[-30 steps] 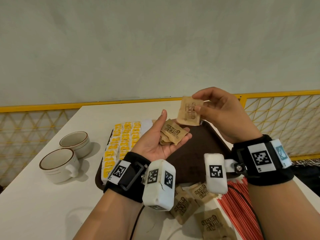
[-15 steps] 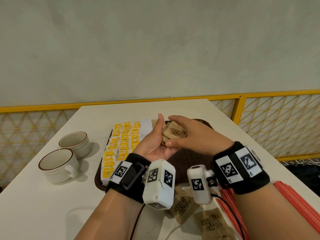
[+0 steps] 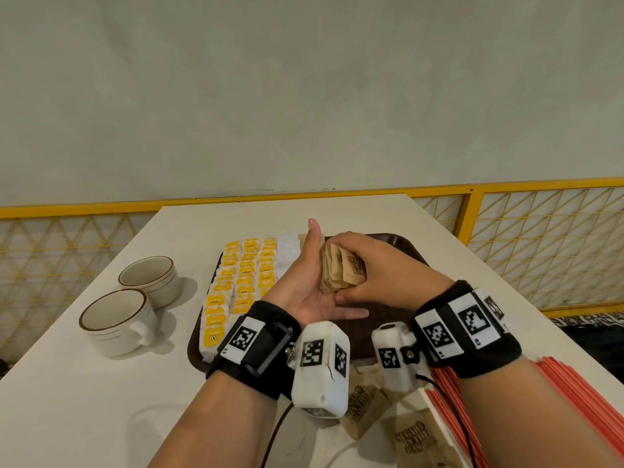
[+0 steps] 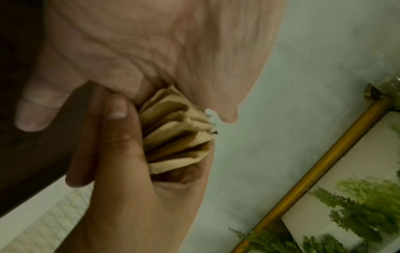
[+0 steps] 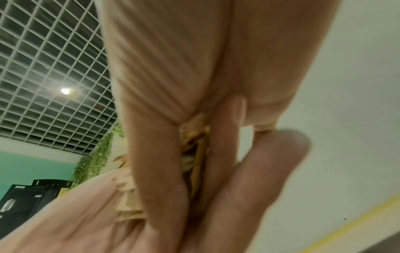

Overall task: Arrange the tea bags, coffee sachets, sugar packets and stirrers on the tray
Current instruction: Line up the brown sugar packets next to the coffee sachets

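Observation:
A stack of several brown sugar packets (image 3: 341,273) stands on edge above the dark brown tray (image 3: 401,246). My right hand (image 3: 378,275) grips the stack from the right, thumb underneath. My left hand (image 3: 312,275) holds its palm flat against the stack's left side, fingers straight and pointing away. The left wrist view shows the fanned packet edges (image 4: 176,133) squeezed between both hands. In the right wrist view only a sliver of the packets (image 5: 194,137) shows between the fingers. Rows of yellow sachets (image 3: 243,275) and white packets (image 3: 288,246) fill the tray's left part.
Two white cups (image 3: 116,320) (image 3: 148,278) stand on the white table left of the tray. Loose brown sugar packets (image 3: 417,437) lie near the front edge below my wrists. Red stirrers (image 3: 574,395) lie at the front right. A yellow railing (image 3: 472,204) runs behind the table.
My right hand brought the single raised packet down onto those in my left palm and now grips the whole stack. The left hand turned its palm sideways against it.

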Demonstrator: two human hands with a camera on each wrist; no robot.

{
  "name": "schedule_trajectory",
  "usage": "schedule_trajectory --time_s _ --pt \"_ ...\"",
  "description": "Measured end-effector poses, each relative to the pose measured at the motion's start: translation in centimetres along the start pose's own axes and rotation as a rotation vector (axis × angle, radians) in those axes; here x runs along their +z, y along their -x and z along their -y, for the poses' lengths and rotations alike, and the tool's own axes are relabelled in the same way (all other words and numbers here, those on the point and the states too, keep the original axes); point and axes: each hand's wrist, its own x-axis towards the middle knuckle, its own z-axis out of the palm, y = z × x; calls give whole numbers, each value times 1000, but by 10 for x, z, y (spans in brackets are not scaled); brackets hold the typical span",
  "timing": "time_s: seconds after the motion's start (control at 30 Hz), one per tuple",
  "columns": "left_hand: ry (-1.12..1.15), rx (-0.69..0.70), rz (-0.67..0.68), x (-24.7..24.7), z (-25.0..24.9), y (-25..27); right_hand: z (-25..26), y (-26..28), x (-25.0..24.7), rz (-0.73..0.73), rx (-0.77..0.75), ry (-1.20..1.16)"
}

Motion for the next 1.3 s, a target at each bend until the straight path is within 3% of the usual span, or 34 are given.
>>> schedule_trajectory --time_s 0.13,0.3,0.53,0.6,0.77,0.97,1.3 --pt "6 32 -28 1 2 -3 2 -3 6 7 -18 112" --pt "38 111 16 3 3 4 3 0 3 -142 -57 16" --pt "137 207 54 5 4 11 15 1 6 -227 -21 166" --pt "107 250 51 6 4 10 16 0 6 -215 0 134" --pt "78 346 151 -3 2 9 11 10 -17 -33 31 -83" --pt "-57 355 292 -11 -5 15 8 22 -38 -98 -130 -227" --pt "-126 348 340 -9 -5 18 6 19 -35 -181 -164 -176"
